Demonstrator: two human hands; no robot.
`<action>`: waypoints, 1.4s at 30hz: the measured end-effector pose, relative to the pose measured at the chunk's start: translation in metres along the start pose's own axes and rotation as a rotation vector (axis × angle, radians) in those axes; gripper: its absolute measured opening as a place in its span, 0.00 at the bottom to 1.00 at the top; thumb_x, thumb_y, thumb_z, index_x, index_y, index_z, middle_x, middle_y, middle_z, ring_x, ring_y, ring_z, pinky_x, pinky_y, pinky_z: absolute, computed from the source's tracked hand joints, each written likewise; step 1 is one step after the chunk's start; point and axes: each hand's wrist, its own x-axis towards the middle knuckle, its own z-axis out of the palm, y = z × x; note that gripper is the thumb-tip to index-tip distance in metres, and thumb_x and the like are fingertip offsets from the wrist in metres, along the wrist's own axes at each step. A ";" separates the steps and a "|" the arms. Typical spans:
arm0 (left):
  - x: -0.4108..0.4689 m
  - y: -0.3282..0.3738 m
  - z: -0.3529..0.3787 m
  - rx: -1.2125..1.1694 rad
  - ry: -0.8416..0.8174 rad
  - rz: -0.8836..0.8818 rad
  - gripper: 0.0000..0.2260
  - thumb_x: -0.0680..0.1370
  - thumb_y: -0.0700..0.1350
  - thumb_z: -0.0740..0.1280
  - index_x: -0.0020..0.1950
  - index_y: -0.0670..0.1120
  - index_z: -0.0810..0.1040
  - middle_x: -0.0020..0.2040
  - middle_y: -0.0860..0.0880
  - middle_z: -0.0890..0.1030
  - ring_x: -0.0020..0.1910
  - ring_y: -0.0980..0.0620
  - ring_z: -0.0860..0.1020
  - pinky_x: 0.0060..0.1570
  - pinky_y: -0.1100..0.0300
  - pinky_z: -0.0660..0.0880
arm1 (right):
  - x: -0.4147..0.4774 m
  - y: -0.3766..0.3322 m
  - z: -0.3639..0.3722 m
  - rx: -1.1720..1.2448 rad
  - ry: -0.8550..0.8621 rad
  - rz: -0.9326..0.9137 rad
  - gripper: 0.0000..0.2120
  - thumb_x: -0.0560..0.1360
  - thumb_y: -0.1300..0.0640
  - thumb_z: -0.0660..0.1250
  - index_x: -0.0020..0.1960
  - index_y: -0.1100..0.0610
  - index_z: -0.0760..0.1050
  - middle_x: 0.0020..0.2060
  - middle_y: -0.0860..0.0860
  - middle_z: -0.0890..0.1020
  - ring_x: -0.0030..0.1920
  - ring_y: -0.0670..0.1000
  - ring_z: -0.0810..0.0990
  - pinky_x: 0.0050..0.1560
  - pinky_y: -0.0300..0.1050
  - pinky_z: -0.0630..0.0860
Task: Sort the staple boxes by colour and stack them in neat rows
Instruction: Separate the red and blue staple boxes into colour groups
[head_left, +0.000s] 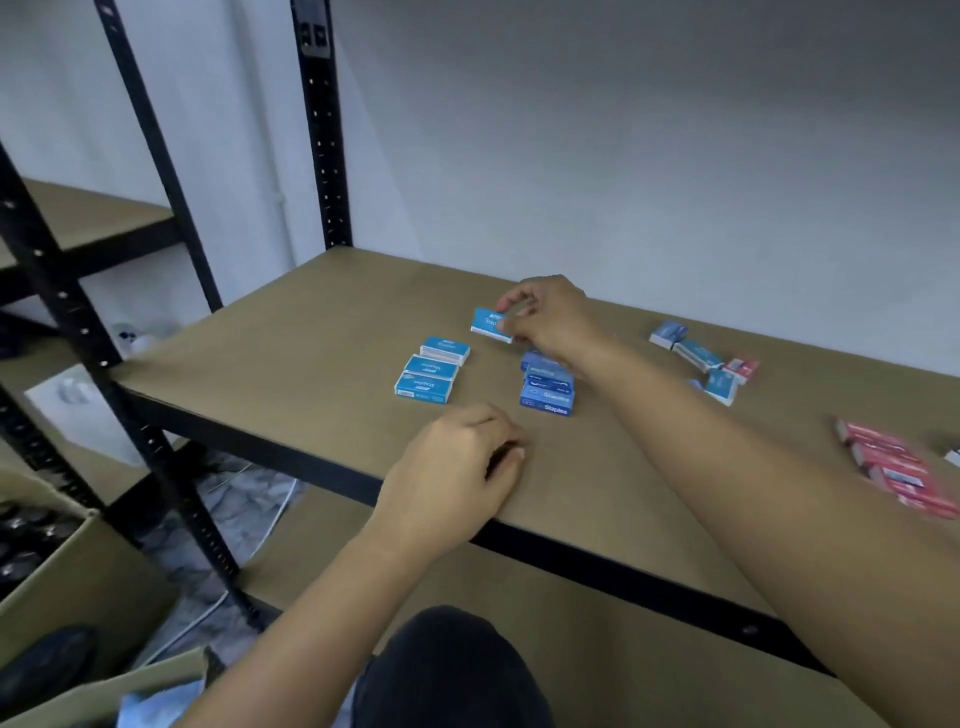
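Note:
My right hand (550, 317) pinches a light blue staple box (487, 323) just above the brown shelf board (311, 332), behind a row of three light blue boxes (432, 370). A row of dark blue boxes (546, 387) lies under my right wrist, partly hidden by it. My left hand (462, 467) rests near the shelf's front edge with its fingers curled and nothing in it. A loose mix of light blue, dark blue and red boxes (701, 361) lies at the right. Several red boxes (893, 470) form a blurred row at the far right.
Black metal uprights (322, 130) of the rack stand at the left and back. A grey wall closes the back of the shelf. Cardboard cartons (78, 571) sit on the floor at the lower left. A lower shelf board (519, 623) runs beneath.

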 end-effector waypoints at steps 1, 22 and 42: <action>0.000 0.000 0.001 0.005 0.009 -0.008 0.10 0.78 0.50 0.62 0.53 0.52 0.81 0.50 0.58 0.79 0.49 0.58 0.77 0.48 0.56 0.77 | 0.008 -0.001 0.007 -0.037 -0.003 -0.010 0.06 0.70 0.64 0.75 0.45 0.57 0.82 0.33 0.49 0.80 0.35 0.46 0.78 0.46 0.45 0.78; 0.001 0.002 0.001 0.015 0.031 -0.011 0.09 0.78 0.50 0.63 0.51 0.51 0.82 0.48 0.57 0.80 0.47 0.58 0.77 0.47 0.57 0.76 | 0.007 0.003 0.015 -0.160 -0.144 -0.013 0.12 0.78 0.64 0.65 0.60 0.63 0.78 0.57 0.57 0.81 0.55 0.51 0.78 0.52 0.35 0.70; 0.072 0.110 0.084 0.038 -0.207 0.206 0.08 0.76 0.47 0.65 0.53 0.50 0.81 0.50 0.53 0.80 0.50 0.52 0.78 0.50 0.53 0.76 | -0.096 0.128 -0.186 -0.634 -0.020 0.021 0.16 0.72 0.62 0.62 0.56 0.54 0.82 0.51 0.54 0.84 0.51 0.56 0.81 0.52 0.47 0.76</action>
